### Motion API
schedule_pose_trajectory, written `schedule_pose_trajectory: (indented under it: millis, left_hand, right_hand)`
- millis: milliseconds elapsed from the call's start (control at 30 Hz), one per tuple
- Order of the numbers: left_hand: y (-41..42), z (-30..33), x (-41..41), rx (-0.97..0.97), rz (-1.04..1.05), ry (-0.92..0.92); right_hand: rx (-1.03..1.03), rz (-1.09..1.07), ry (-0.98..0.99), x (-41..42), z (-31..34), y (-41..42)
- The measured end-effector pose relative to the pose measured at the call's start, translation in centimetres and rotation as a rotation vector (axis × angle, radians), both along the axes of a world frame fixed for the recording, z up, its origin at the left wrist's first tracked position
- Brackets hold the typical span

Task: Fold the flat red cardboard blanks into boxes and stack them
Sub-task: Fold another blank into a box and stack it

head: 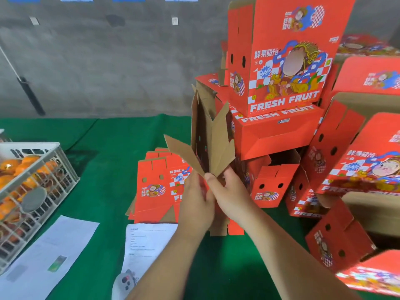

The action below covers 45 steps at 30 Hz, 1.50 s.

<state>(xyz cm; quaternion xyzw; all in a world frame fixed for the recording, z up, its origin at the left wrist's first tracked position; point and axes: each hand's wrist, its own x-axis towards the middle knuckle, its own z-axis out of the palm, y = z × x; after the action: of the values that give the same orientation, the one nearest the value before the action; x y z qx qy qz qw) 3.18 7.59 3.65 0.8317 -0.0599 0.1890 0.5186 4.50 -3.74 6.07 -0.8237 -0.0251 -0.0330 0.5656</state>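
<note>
We see the left hand point(195, 204) and right hand point(232, 194) together gripping a half-folded blank point(208, 146), flaps splayed upward, at centre. Flat blanks point(155, 185) lie at nine o'clock; folded boxes point(281, 61) stack at one o'clock.

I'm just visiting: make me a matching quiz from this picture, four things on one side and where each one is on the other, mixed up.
Things:
1. oranges
2. half-folded box
3. flat red blanks
4. printed sheets

Places:
A. held up in both hands, left hand and right hand
B. in the white crate at the left
C. lying on the green cloth nearest the camera
D. piled flat behind the hands

Pairs: 1-B, 2-A, 3-D, 4-C
</note>
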Motion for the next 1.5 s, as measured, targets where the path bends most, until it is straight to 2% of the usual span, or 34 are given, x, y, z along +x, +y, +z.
schedule_pose_trajectory:
  millis: [100, 233, 333, 433, 567, 833, 1133, 1233, 1333, 1500]
  left_hand:
    - [1.0, 0.2, 0.1, -0.024, 0.027, -0.057]
    - [3.8, 0.3, 0.1, -0.147, 0.279, -0.136]
    - [7.0, 0.6, 0.1, -0.254, 0.380, -0.145]
    - [8.8, 1.1, 0.0, -0.434, 0.397, -0.081]
    - [9.7, 0.8, -0.4, -0.457, 0.427, -0.063]
    - [14.7, -0.1, -0.7, -0.656, 0.472, -0.067]
    - [15.3, -1.4, -1.4, -0.735, 0.455, 0.113]
    - [15.6, -1.4, -1.1, -0.696, 0.395, 0.149]
    - [15.2, -1.5, -1.0, -0.593, 0.291, 0.138]
    - [11.7, -2.0, -1.9, -0.444, -0.160, 0.206]
  right_hand:
    - [-0.071, 0.071, 0.008, 0.5, -0.7, -0.3]
    - [-0.070, 0.045, 0.103, 1.7, -1.1, -1.5]
    - [-0.099, -0.004, 0.127, 3.0, -0.6, -2.1]
    - [0.054, -0.108, 0.153, 4.5, -0.2, -2.5]
    - [0.146, -0.213, 0.198, 5.6, -1.2, -3.4]
    - [0.186, -0.296, 0.116, 5.5, -2.2, -4.8]
    - [0.414, -0.322, 0.218, 4.2, -3.0, -6.6]
    - [0.449, -0.301, 0.230, 3.4, -3.2, -6.8]
    - [0.569, -0.310, 0.244, 2.7, -3.8, -7.1]
    - [0.765, -0.194, 0.348, 2.0, -3.0, -7.2]
